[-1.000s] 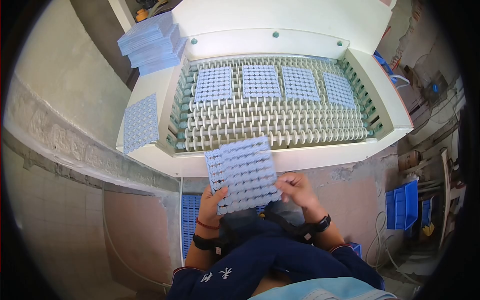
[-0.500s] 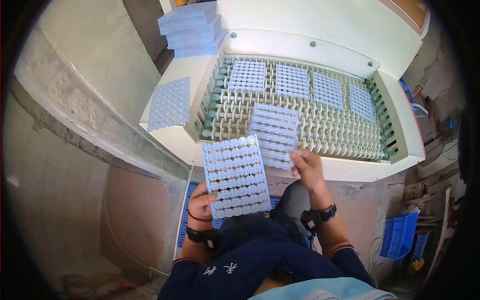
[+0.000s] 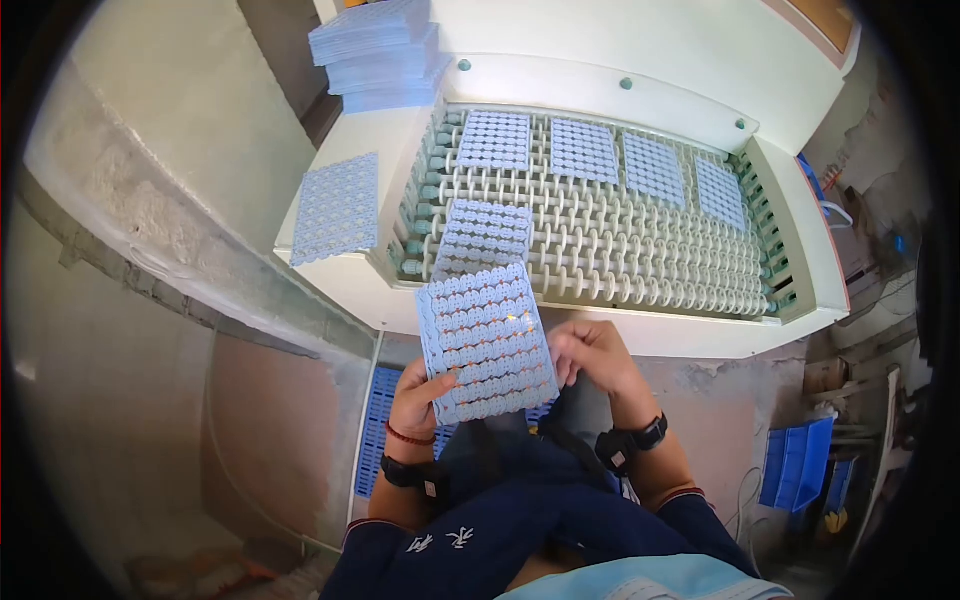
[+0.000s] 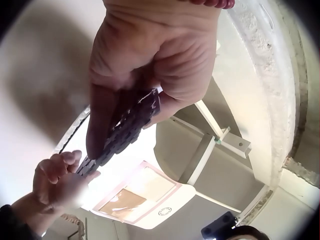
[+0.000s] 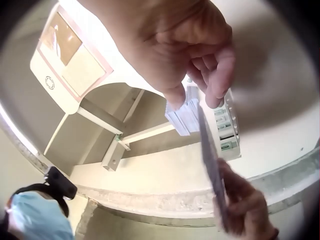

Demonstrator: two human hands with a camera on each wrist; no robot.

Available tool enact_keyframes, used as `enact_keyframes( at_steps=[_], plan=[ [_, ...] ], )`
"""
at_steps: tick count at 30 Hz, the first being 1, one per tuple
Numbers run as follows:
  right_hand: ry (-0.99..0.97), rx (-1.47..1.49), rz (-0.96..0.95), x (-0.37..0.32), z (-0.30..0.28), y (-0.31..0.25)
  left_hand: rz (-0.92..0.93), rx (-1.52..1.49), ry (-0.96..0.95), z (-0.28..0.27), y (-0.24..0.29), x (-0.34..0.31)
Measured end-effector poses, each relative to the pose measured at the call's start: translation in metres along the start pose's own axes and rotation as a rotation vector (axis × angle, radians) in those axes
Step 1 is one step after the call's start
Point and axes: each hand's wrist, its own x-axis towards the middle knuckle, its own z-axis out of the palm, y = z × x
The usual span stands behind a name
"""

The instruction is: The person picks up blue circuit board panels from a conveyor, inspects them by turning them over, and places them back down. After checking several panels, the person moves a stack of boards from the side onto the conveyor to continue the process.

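My left hand grips a small stack of blue perforated panels by its lower left edge, thumb on top. In the left wrist view the stack appears edge-on between thumb and fingers. At the stack's right edge is my right hand, its thumb and bent fingers apart; the right wrist view shows a gap between thumb and fingers of this hand, with the stack's end by them. One panel lies on the near left rollers, partly hidden by the held stack. Several more panels lie in a row farther back.
The roller bed sits inside a white machine frame. On its left ledge are a loose panel and tall panel piles. A wall stands at the left. Blue bins are on the right, and a blue crate is below.
The panel that my right hand held over the near rollers now lies on them at the left. My right hand has let go and come back to the stack's right edge.
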Motion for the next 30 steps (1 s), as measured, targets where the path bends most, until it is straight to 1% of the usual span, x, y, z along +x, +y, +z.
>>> enact_keyframes(
  at_steps=[1, 2, 3, 4, 5, 6, 7, 8, 10, 11, 13, 14, 16, 18, 20, 23, 24, 27, 28, 30],
  plan=[
    [0.035, -0.045, 0.019, -0.008, 0.004, -0.002, -0.009, -0.004, -0.008, 0.000, -0.002, 0.002],
    [0.047, -0.044, 0.019, -0.011, 0.003, -0.001, -0.056, 0.032, 0.011, -0.001, -0.003, 0.005],
    [0.100, -0.066, 0.022, -0.013, 0.002, 0.001, -0.100, 0.070, 0.029, -0.002, -0.004, 0.007],
    [0.150, -0.089, 0.024, -0.014, 0.001, 0.002, -0.104, 0.070, 0.021, -0.001, -0.007, 0.010],
    [0.154, -0.088, 0.022, -0.014, -0.002, 0.002, -0.059, 0.085, 0.020, 0.000, -0.010, 0.011],
    [0.186, -0.064, -0.049, -0.012, -0.007, 0.003, -0.013, 0.099, 0.020, 0.001, -0.012, 0.012],
    [0.215, -0.040, -0.122, -0.010, -0.013, 0.003, -0.010, 0.100, 0.019, 0.002, -0.012, 0.012],
    [0.211, -0.042, -0.126, -0.008, -0.021, 0.001, 0.012, 0.078, 0.051, 0.003, -0.012, 0.012],
    [0.354, -0.041, -0.169, -0.002, -0.043, -0.006, 0.042, 0.056, 0.082, 0.005, -0.010, 0.011],
    [0.352, -0.041, -0.172, 0.002, -0.054, -0.010, 0.031, 0.032, 0.112, 0.006, -0.007, 0.009],
    [0.541, -0.153, -0.196, 0.008, -0.075, -0.018, 0.017, 0.012, 0.136, 0.007, -0.004, 0.007],
    [0.547, -0.150, -0.199, 0.009, -0.083, -0.021, 0.016, 0.031, 0.158, 0.006, -0.003, 0.006],
    [0.662, -0.433, -0.172, 0.009, -0.097, -0.026, 0.009, 0.053, 0.171, 0.008, -0.003, 0.007],
    [0.699, -0.396, -0.184, -0.001, -0.112, -0.030, 0.043, 0.054, 0.176, 0.013, -0.003, 0.007],
    [0.718, -0.214, -0.242, -0.014, -0.134, -0.033, 0.012, 0.071, 0.179, 0.007, -0.004, 0.007],
    [0.752, -0.155, -0.257, -0.034, -0.163, -0.038, -0.005, 0.077, 0.159, 0.004, -0.006, 0.011],
    [0.759, -0.158, -0.259, -0.038, -0.171, -0.039, 0.006, 0.066, 0.143, 0.005, -0.008, 0.013],
    [0.946, -0.402, -0.154, -0.049, -0.193, -0.039, -0.007, 0.060, 0.142, 0.007, -0.014, 0.015],
    [0.954, -0.401, -0.154, -0.054, -0.201, -0.038, -0.012, 0.060, 0.135, 0.009, -0.013, 0.016],
    [0.993, -0.422, -0.245, -0.066, -0.225, -0.038, -0.029, 0.059, 0.121, 0.014, -0.011, 0.015]
  ],
)
